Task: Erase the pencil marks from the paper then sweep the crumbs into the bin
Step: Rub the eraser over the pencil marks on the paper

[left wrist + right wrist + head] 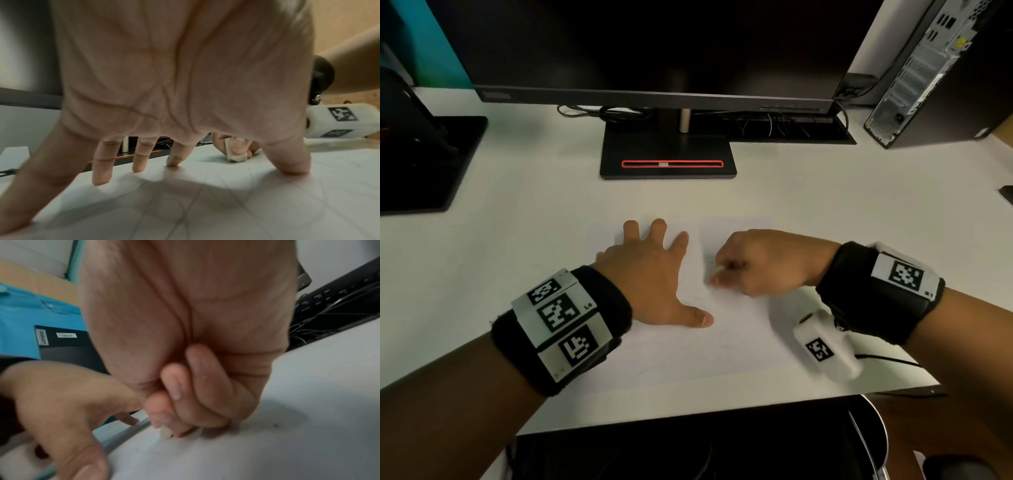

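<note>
A white sheet of paper (pixel 722 346) with faint pencil lines (pixel 197 201) lies on the white desk in front of me. My left hand (pixel 650 270) is spread flat on the sheet, fingers straight and pressing it down. Just to its right, my right hand (pixel 750 263) is curled round a small white eraser (pixel 719 269), whose end touches the paper. The left wrist view shows the eraser (pixel 234 151) pinched between thumb and fingers; in the right wrist view only the eraser's tip (pixel 165 433) pokes out. A few dark specks (pixel 275 426) lie on the paper.
A monitor on a black stand (pixel 667 154) rises behind the paper. A second black stand (pixel 424 161) sits at the left, a computer tower (pixel 928 68) at the back right. The desk's front edge (pixel 722 407) is close below my wrists. No bin is in view.
</note>
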